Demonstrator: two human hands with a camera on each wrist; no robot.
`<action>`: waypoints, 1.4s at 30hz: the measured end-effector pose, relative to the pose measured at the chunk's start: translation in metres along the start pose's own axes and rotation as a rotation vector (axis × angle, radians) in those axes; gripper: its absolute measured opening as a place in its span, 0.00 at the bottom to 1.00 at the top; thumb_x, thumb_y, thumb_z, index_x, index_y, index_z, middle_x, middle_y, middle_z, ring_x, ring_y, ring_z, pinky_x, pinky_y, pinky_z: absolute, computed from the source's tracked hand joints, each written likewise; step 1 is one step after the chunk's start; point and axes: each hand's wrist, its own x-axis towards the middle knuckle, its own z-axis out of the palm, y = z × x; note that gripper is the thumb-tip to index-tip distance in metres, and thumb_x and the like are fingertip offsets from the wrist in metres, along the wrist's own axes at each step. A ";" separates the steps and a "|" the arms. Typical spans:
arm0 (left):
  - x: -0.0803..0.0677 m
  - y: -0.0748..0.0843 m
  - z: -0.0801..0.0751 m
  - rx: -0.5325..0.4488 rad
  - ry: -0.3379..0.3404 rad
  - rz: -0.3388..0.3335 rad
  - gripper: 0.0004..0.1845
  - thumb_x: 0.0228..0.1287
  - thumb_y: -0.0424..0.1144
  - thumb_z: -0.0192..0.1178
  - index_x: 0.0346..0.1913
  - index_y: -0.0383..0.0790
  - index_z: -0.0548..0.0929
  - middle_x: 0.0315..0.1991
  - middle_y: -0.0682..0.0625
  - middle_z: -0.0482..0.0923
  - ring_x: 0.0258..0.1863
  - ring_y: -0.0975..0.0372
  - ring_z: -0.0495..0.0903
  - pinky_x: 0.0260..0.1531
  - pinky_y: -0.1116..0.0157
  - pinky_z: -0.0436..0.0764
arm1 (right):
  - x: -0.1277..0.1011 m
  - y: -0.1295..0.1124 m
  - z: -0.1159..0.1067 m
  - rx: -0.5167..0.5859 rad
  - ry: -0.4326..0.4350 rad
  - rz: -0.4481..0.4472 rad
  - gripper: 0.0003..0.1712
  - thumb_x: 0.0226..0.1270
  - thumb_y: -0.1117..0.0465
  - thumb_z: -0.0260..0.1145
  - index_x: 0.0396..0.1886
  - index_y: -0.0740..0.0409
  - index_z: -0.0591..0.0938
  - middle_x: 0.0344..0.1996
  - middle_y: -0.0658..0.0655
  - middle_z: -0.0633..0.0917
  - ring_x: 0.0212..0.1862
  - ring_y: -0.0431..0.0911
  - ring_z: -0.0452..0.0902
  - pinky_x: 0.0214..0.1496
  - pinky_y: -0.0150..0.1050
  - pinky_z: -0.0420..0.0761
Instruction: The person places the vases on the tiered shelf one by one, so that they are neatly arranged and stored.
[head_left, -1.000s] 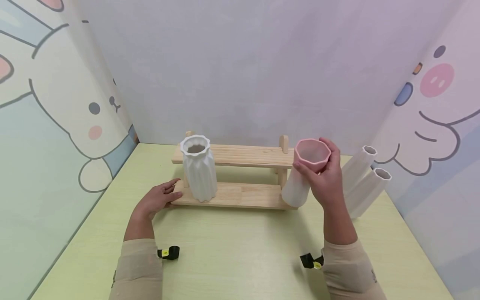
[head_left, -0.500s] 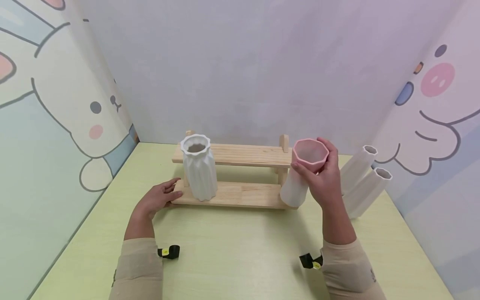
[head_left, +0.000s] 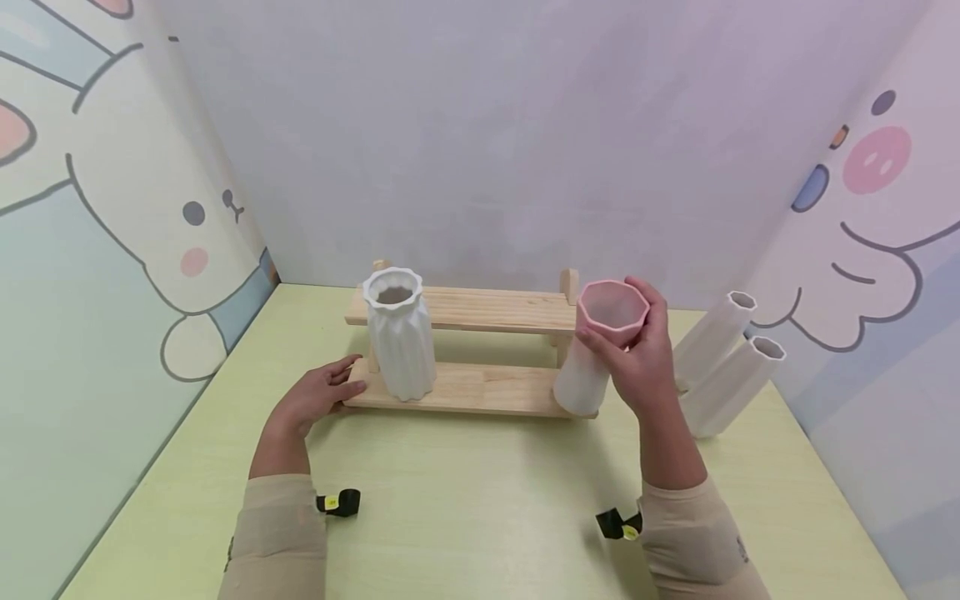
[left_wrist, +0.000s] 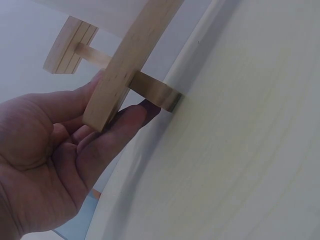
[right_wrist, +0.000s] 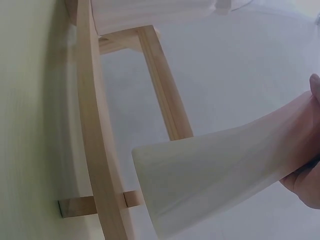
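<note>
My left hand [head_left: 317,397] holds the left end of the lower board [head_left: 498,387] of a two-tier wooden shelf. In the left wrist view, thumb and fingers lie on either side of that board end [left_wrist: 131,60]. My right hand [head_left: 643,362] grips a white vase with a pink top [head_left: 583,375] near its wide rim. The vase leans a little, its base close over the right end of the lower board. The right wrist view shows a gap between part of the base and the board [right_wrist: 92,110]. A ribbed white vase [head_left: 403,350] stands at the left of the lower board.
Two tall white vases [head_left: 738,387] stand close together on the pale green table [head_left: 465,500], right of my right forearm. The upper board [head_left: 495,310] lies behind and above the lower one. A backdrop with cartoon animals [head_left: 510,150] rises behind and at both sides.
My right hand has moved the pink-topped vase slightly left, so its base overlaps more of the lower board's right end. My left hand stays where it was.
</note>
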 end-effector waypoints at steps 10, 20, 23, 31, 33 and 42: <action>0.001 0.000 0.000 0.010 0.006 -0.014 0.42 0.58 0.53 0.62 0.72 0.51 0.55 0.70 0.39 0.50 0.53 0.57 0.74 0.43 0.62 0.79 | -0.002 -0.001 0.004 0.004 -0.017 0.017 0.47 0.47 0.66 0.75 0.66 0.48 0.60 0.54 0.54 0.71 0.51 0.48 0.68 0.42 0.31 0.77; 0.001 0.000 0.000 0.013 -0.002 -0.006 0.42 0.58 0.53 0.62 0.72 0.50 0.54 0.70 0.38 0.49 0.52 0.57 0.75 0.43 0.62 0.78 | -0.002 -0.001 0.008 0.031 -0.026 0.016 0.48 0.47 0.67 0.75 0.66 0.48 0.60 0.54 0.55 0.70 0.51 0.50 0.68 0.43 0.31 0.77; 0.001 0.000 -0.001 0.013 -0.007 0.004 0.42 0.59 0.53 0.61 0.72 0.50 0.54 0.70 0.38 0.49 0.53 0.56 0.74 0.43 0.62 0.79 | -0.002 -0.001 0.009 0.046 -0.033 0.018 0.48 0.47 0.68 0.75 0.66 0.48 0.60 0.55 0.56 0.70 0.52 0.50 0.68 0.43 0.32 0.77; -0.001 0.002 0.000 0.014 -0.008 0.006 0.42 0.59 0.53 0.61 0.73 0.51 0.53 0.70 0.38 0.49 0.51 0.56 0.76 0.43 0.61 0.79 | -0.001 0.000 0.013 0.054 -0.038 -0.006 0.48 0.47 0.68 0.75 0.66 0.50 0.60 0.55 0.56 0.70 0.52 0.50 0.69 0.44 0.32 0.77; -0.001 0.002 0.000 0.014 -0.006 0.003 0.42 0.58 0.53 0.61 0.72 0.51 0.53 0.70 0.39 0.49 0.52 0.57 0.75 0.43 0.61 0.79 | -0.001 0.001 0.014 0.057 -0.037 -0.008 0.48 0.47 0.69 0.75 0.66 0.51 0.60 0.55 0.56 0.70 0.51 0.50 0.69 0.44 0.32 0.77; 0.001 0.000 -0.001 0.022 -0.001 -0.001 0.42 0.59 0.53 0.62 0.72 0.50 0.54 0.70 0.38 0.49 0.50 0.57 0.77 0.43 0.62 0.79 | -0.002 0.001 0.016 0.066 -0.037 0.006 0.48 0.46 0.69 0.75 0.66 0.50 0.60 0.55 0.55 0.70 0.52 0.49 0.69 0.44 0.32 0.77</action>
